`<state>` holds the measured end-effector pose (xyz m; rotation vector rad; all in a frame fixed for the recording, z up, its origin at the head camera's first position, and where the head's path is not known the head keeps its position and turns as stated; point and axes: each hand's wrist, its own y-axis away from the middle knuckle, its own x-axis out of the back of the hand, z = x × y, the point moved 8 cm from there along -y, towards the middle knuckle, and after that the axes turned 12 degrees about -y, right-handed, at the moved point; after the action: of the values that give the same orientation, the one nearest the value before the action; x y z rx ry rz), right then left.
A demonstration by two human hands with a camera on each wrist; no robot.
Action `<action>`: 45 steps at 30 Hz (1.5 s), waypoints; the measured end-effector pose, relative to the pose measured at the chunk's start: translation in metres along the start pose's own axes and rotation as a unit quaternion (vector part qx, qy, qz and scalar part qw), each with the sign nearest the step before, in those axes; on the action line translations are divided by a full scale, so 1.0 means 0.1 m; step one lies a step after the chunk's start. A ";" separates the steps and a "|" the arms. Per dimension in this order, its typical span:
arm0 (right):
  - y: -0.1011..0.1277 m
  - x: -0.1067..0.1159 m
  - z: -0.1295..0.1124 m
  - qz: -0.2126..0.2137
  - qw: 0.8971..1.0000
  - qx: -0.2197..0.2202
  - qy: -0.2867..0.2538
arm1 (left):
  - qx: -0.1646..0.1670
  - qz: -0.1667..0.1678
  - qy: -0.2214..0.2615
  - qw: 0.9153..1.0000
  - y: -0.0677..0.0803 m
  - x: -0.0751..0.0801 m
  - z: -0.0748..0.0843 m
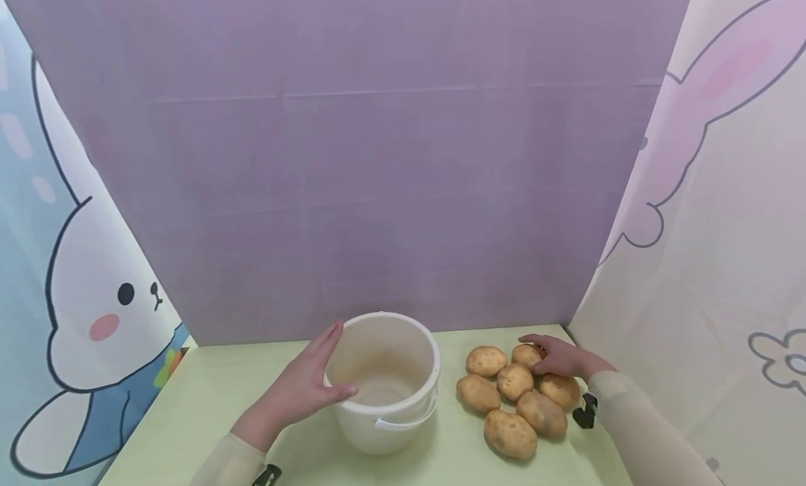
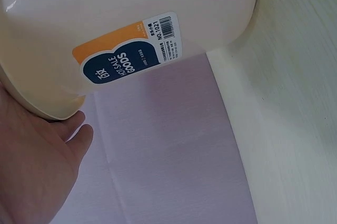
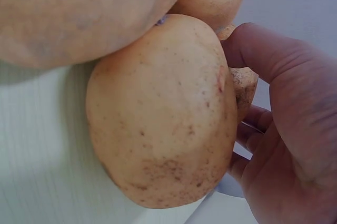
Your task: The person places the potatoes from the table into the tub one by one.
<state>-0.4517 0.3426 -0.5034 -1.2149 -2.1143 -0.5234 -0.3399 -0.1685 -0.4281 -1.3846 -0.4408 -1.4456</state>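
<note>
A white plastic bucket (image 1: 378,430) stands empty on the pale green table (image 1: 208,395). My left hand (image 1: 308,384) lies flat against its left side, fingers straight and thumb at the rim. In the left wrist view the left hand (image 2: 37,171) sits under the bucket wall (image 2: 131,13), which carries a blue and orange label (image 2: 131,56). Several potatoes (image 1: 515,381) lie in a pile right of the bucket. My right hand (image 1: 557,356) curls over the back potato (image 1: 525,354). In the right wrist view the right hand's fingers (image 3: 289,145) wrap a potato (image 3: 163,113).
A purple backdrop (image 1: 378,157) closes the back of the table. Cartoon rabbit curtains hang at the left (image 1: 94,311) and right (image 1: 711,227). The bucket's handle (image 1: 403,422) hangs down its front. Bare table lies left of the bucket.
</note>
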 end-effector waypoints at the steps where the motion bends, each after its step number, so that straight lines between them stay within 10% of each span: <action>1: 0.00 0.00 0.00 0.001 1.000 0.005 0.000 | 0.000 0.000 0.000 1.000 0.00 0.00 0.00; 45: -0.24 0.14 -1.06 0.128 0.987 0.101 0.008 | 0.005 -0.006 0.002 1.000 0.00 -0.02 -0.01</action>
<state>-0.4425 0.2741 -0.4183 -1.3326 -1.9077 -0.1970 -0.3412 -0.1686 -0.4297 -1.3738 -0.4528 -1.4533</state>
